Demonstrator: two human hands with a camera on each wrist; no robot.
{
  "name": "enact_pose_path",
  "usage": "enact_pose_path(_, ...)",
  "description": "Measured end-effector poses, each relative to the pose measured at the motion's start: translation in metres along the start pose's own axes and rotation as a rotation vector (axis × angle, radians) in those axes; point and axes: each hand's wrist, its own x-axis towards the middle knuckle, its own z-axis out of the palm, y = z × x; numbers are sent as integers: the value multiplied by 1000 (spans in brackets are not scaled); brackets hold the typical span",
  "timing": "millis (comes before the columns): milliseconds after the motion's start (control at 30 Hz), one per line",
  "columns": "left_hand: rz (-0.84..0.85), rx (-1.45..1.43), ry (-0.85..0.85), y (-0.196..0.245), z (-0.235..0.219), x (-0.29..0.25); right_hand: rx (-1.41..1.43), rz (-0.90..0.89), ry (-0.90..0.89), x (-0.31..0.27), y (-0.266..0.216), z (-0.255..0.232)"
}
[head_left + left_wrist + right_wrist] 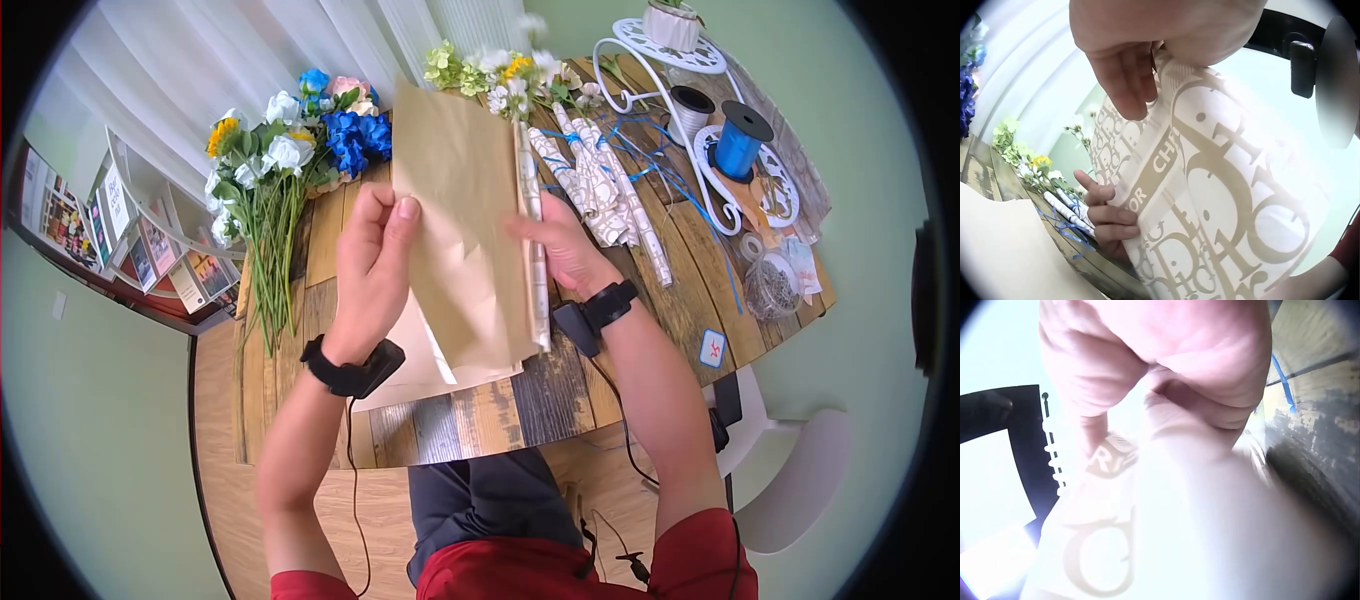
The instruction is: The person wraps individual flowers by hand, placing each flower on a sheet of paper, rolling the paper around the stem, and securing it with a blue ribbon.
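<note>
A brown paper sheet [455, 210] is held upright between both hands; its other face, seen in the left wrist view, is white with large tan letters [1210, 206]. The left hand [375, 260] pinches the sheet's left edge between thumb and curled fingers. At the right edge, which is rolled or folded over, the right hand [565, 245] grips with its thumb on the brown face and its fingers behind. In the left wrist view the right hand's fingertips [1113, 215] rest on the patterned face. Pale paper [400, 375] lies beneath on the table.
Blue, white and yellow flowers [285, 150] lie at the left. Behind the sheet are white flowers [510, 95] and patterned wrapped rolls [600, 180] with blue ribbon. A white stand [700, 185], a blue ribbon spool [740, 145], a jar [772, 285] and a small card [712, 348] occupy the right.
</note>
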Motion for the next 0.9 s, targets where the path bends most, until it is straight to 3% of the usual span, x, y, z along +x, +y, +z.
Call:
enact_pose_path(33,-20,-22,8,3,-2,-2,-149,-38,19,-1,-1,2)
enact_pose_path(167,-51,-45,69,0,-23,-10,-113,18,74,7,8,-17)
enact_pose_path(267,-154,-69,175,-22,-47,-26,-124,65,226,10,9,-23)
enact_pose_path(500,-318,-23,270,-61,-83,-52,-101,159,169,11,20,-26)
enact_pose_path(567,-524,151,183,-67,-96,-51,-128,172,130,12,21,-25)
enact_pose_path(600,-525,152,186,-80,-105,-51,-128,173,127,12,25,-26)
enact_pose_path(667,-276,949,48,-108,-123,-49,-129,152,82,14,33,-27)
enact_pose_path(700,-274,950,51,-95,-116,-40,-130,150,79,15,33,-27)
enact_pose_path(767,-63,1054,136,-47,-83,-20,-149,210,95,14,33,-27)
enact_pose_path(800,-122,912,81,-36,-69,-13,-149,214,96,13,35,-29)
enact_pose_path(833,-284,728,-28,-21,-46,-10,-154,207,85,14,37,-32)
enact_pose_path(900,-386,687,-350,-18,-10,-11,-162,200,53,12,34,-29)
